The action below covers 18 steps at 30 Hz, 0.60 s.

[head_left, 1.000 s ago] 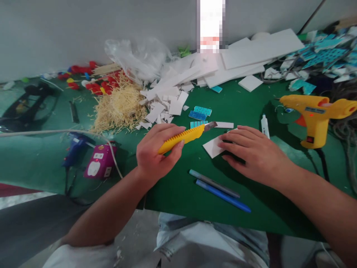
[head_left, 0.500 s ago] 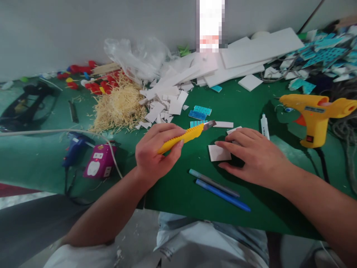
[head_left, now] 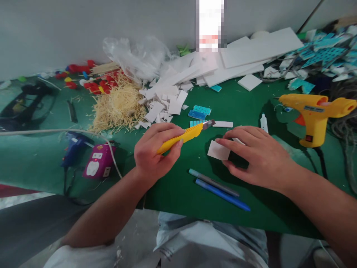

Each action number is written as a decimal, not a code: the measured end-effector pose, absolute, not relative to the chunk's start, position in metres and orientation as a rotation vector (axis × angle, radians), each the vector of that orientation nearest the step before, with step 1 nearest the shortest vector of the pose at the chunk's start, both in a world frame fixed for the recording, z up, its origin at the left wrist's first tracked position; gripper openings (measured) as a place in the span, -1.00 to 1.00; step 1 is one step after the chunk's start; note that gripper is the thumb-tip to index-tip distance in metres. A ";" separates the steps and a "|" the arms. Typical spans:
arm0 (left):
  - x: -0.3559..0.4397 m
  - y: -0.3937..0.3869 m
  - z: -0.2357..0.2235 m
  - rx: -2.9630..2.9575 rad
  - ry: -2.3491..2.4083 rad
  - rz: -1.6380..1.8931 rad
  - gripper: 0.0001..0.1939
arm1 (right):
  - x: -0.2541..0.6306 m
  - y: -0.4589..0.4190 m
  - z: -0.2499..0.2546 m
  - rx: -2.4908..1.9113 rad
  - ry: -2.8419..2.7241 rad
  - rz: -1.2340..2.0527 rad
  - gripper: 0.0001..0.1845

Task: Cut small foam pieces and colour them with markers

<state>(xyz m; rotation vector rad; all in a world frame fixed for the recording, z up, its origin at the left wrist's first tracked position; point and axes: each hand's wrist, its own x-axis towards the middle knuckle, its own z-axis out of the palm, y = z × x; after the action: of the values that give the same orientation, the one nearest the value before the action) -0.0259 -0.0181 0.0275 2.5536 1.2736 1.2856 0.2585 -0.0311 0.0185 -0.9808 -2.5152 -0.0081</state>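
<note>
My left hand (head_left: 152, 154) is closed around a yellow utility knife (head_left: 180, 140), whose blade points away to the upper right above the green table. Between the thumb and index finger of my right hand (head_left: 258, 158) is a small square piece of white foam board (head_left: 218, 150), held by its right side and turned slightly. Another white piece (head_left: 239, 141) shows partly behind the fingers of that hand. Two markers, one grey (head_left: 213, 182) and one blue (head_left: 223, 195), lie side by side nearer to me. Just past the blade rests a narrow white strip (head_left: 224, 124).
A yellow glue gun (head_left: 315, 119) stands at right, near a white tube (head_left: 263, 124). White foam scraps (head_left: 164, 104), wood shavings (head_left: 119, 100) and large foam sheets (head_left: 259, 48) line the back. At left are a blue glue gun (head_left: 73, 147) and a purple power socket (head_left: 99, 161).
My right thumb and index finger have closed on the white foam piece, which has turned a little. My left hand with the knife has barely moved.
</note>
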 end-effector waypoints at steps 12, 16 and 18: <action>-0.026 -0.018 0.028 2.544 1.272 1.269 -0.83 | 0.258 -0.028 0.013 -0.903 -2.557 -0.032 -0.67; -0.026 -0.018 0.027 2.541 1.268 1.284 -0.83 | 0.256 -0.029 0.013 -0.874 -2.563 0.017 -0.67; -0.025 -0.018 0.027 2.537 1.264 1.277 -0.84 | 0.255 -0.030 0.011 -0.843 -2.591 0.038 -0.67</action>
<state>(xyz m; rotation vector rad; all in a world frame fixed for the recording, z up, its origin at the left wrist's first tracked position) -0.0250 -0.0183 0.0273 2.5375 1.2642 1.2770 0.2547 -0.0295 0.0106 -0.8432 -2.5906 0.0382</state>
